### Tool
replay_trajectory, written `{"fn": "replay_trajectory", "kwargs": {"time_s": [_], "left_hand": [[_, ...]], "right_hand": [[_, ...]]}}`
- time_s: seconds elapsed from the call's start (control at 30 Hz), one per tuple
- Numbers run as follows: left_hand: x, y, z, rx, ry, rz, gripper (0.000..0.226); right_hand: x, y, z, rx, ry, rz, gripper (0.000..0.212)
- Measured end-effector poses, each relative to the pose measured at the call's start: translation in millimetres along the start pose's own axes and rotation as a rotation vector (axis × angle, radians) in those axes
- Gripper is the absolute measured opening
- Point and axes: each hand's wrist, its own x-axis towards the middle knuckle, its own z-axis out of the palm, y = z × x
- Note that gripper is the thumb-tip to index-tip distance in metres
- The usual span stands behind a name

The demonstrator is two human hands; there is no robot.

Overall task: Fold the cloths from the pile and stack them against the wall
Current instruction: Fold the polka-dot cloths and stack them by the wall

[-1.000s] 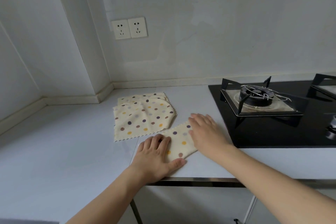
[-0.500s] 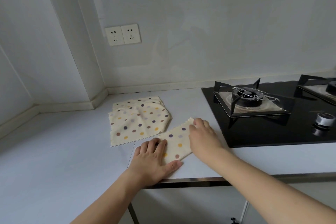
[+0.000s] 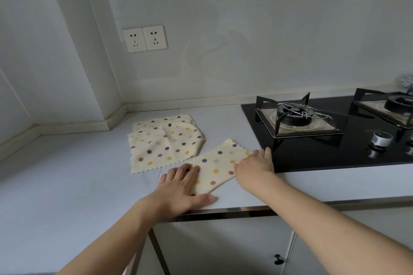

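- Cloths are in two places on the counter (image 3: 67, 185): a spotted folded cloth (image 3: 220, 166) lies near the front edge under your hands, and the rest sit in a loose pile (image 3: 164, 140) just behind and to its left, nearer the wall (image 3: 245, 51).
- Your left hand (image 3: 181, 187) lies flat with fingers straight, pressing the near left end of the folded cloth onto the counter; it grips nothing.
- Your right hand (image 3: 254, 167) rests at the cloth's right end, just beside the black hob (image 3: 335, 140). Its fingers reach forward fairly straight over the edge, but from this angle you cannot tell for certain whether they pinch the fabric or only press it.
- The step in hand looks like smoothing or setting a fold on this one cloth; it reads as a narrow strip, so it is probably folded once already.
- Next you would likely bring one end over the other to halve the strip. That calls for a firm hold on the right end while the left hand keeps the other end pinned so the edges line up.
- No finished stack shows against the wall, so the task seems early; the pile behind looks unfolded.
- Keep the fabric off the burner (image 3: 292, 116) as you swing the end across.
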Motion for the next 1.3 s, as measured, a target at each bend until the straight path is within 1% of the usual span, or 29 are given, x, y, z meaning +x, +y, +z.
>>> {"fn": "replay_trajectory", "kwargs": {"time_s": [0.03,0.07,0.1,0.13,0.17,0.2,0.23,0.27,0.33,0.37,0.4,0.47,0.53,0.6,0.63,0.67,0.7,0.8,0.87,0.93,1.0,1.03,1.1,1.17,1.3], "left_hand": [[-2.4,-6.6,-4.2,-0.076,-0.024,0.025,0.094],[-5.7,-14.0,-8.5,-0.141,-0.026,0.051,0.09],[-8.9,-22.1,-11.9,-0.174,-0.013,0.065,0.087],[-12.2,-29.7,-14.7,-0.179,0.009,0.071,0.085],[-14.8,-37.0,-16.8,-0.172,0.03,0.073,0.084],[-17.0,-43.4,-18.4,-0.164,0.044,0.083,0.083],[-18.8,-48.9,-19.8,-0.15,0.047,0.091,0.08],[-20.2,-53.0,-21.7,-0.127,0.044,0.097,0.077],[-23.3,-57.7,-26.1,-0.07,0.029,0.105,0.074],[-25.1,-58.2,-27.4,-0.043,0.024,0.11,0.074],[-26.7,-58.7,-27.2,-0.017,0.024,0.119,0.073],[-32.0,-60.7,-25.8,0.007,0.028,0.116,0.067],[-39.3,-61.9,-26.4,-0.022,0.032,0.108,0.063],[-47.4,-62.0,-27.3,-0.025,0.032,0.124,0.067],[-51.7,-60.6,-27.2,-0.016,0.033,0.131,0.068],[-55.3,-59.4,-25.8,-0.007,0.037,0.134,0.069],[-58.3,-58.3,-23.7,0.002,0.049,0.135,0.068],[-62.6,-54.4,-16.8,0.008,0.118,0.163,0.062],[-63.2,-50.2,-17.3,-0.054,0.151,0.186,0.055],[-63.4,-43.9,-21.6,-0.174,0.191,0.169,0.042],[-60.3,-38.4,-26.4,-0.216,0.236,0.145,0.025],[-57.5,-36.5,-28.6,-0.227,0.243,0.129,0.021],[-49.5,-33.0,-32.3,-0.273,0.229,0.092,0.021],[-37.9,-28.3,-35.4,-0.354,0.22,0.075,0.019],[-5.3,-15.7,-44.4,-0.441,0.291,0.033,0.02]], "right_hand": [[-3.3,-2.4,-4.1,0.039,0.092,-0.02,0.044],[-6.5,-7.1,-6.5,0.116,0.219,-0.083,0.041],[-9.7,-13.1,-8.1,0.226,0.353,-0.197,0.039],[-16.1,-20.4,-9.9,0.356,0.432,-0.345,0.037],[-25.1,-28.7,-12.5,0.478,0.443,-0.489,0.035],[-36.1,-37.3,-15.4,0.554,0.414,-0.593,0.033],[-45.1,-45.5,-15.5,0.567,0.384,-0.656,0.03],[-52.5,-52.4,-13.5,0.52,0.373,-0.692,0.032],[-59.9,-62.9,-5.5,0.366,0.408,-0.717,0.05],[-61.6,-66.3,-2.1,0.321,0.442,-0.715,0.056],[-62.0,-68.7,1.2,0.295,0.473,-0.714,0.056],[-61.9,-69.3,6.1,0.273,0.533,-0.745,0.05],[-61.3,-66.7,10.1,0.244,0.596,-0.785,0.046],[-61.0,-59.7,11.9,0.258,0.609,-0.852,0.036],[-63.4,-54.3,9.0,0.308,0.589,-0.878,0.029],[-62.6,-48.3,6.5,0.378,0.568,-0.88,0.024],[-61.7,-41.6,2.9,0.466,0.549,-0.841,0.023],[-63.9,-26.3,-4.9,0.686,0.385,-0.757,0.029],[-65.2,-18.6,-7.2,0.758,0.313,-0.724,0.03],[-64.8,-12.8,-6.3,0.829,0.248,-0.677,0.027],[-62.3,-8.5,-3.6,0.928,0.228,-0.626,0.026],[-60.8,-6.4,-2.3,0.975,0.226,-0.607,0.027],[-55.9,-2.4,0.8,1.02,0.225,-0.558,0.026],[-49.5,3.1,2.8,1.005,0.237,-0.501,0.024],[-28.3,14.4,-0.2,0.959,0.275,-0.42,0.025]]}}
